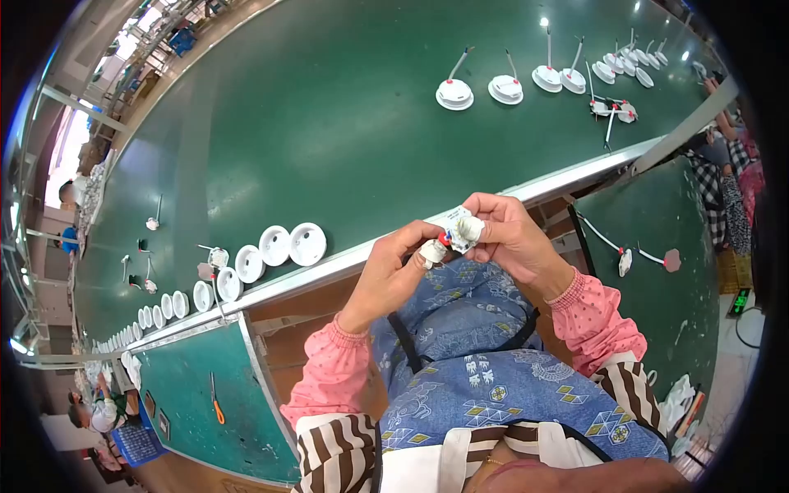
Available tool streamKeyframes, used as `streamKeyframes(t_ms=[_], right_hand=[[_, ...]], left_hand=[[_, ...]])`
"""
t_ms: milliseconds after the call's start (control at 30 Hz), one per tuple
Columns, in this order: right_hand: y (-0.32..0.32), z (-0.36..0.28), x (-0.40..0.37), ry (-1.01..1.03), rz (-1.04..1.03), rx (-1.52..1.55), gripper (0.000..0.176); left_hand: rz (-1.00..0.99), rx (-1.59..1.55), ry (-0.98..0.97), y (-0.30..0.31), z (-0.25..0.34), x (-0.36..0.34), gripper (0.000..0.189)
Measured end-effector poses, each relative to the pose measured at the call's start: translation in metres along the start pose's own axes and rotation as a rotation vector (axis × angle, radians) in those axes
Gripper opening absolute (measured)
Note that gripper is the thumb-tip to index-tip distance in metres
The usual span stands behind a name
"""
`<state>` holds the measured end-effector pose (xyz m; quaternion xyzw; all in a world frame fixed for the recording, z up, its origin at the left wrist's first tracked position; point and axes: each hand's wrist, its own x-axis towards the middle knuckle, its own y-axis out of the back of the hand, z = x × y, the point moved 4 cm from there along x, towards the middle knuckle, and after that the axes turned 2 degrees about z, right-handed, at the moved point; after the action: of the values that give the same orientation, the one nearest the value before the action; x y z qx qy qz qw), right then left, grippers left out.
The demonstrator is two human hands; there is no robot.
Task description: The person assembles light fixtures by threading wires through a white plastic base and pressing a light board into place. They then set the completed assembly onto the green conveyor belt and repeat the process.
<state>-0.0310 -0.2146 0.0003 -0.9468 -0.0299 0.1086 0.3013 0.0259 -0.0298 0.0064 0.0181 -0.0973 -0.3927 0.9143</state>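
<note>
**Small part, pinched up high**

The little white part (457, 229) might slip and drop onto the blue apron (493, 370) — only fingertips pinch it. It sits between both hands, raised just in front of the green belt (329, 123). The left hand (401, 264) and right hand (511, 238) both grip it, fingers curled.

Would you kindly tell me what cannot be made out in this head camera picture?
1. Head view: the small white part is mostly covered by fingers of the left hand and right hand, so its shape is unclear.
2. Head view: the far round white pieces on the green belt are too small for detail.
3. Head view: the co-worker is cut off by the lens edge.
4. Head view: the orange-handled tool is too small to identify.
</note>
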Motion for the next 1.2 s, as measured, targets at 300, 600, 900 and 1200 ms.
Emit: streamKeyframes(t_ms=[300, 600, 900, 1200], right_hand=[[-0.004, 0.004, -0.027, 0.002, 0.065, -0.231, 0.016], [0.004, 0.015, -0.03, 0.011, 0.003, 0.123, 0.021], [0.014, 0.024, -0.018, 0.042, -0.046, 0.128, 0.025], [0.033, -0.008, -0.028, 0.265, -0.006, 0.156, 0.023]], left_hand=[[0.108, 0.106, 0.091, -0.018, -0.004, -0.018, 0.016], [0.061, -0.154, 0.181, -0.023, -0.011, -0.055, 0.013], [0.19, 0.827, -0.226, -0.026, 0.001, -0.103, 0.024], [0.298, 1.562, 0.11, 0.128, 0.032, -0.096, 0.075]])
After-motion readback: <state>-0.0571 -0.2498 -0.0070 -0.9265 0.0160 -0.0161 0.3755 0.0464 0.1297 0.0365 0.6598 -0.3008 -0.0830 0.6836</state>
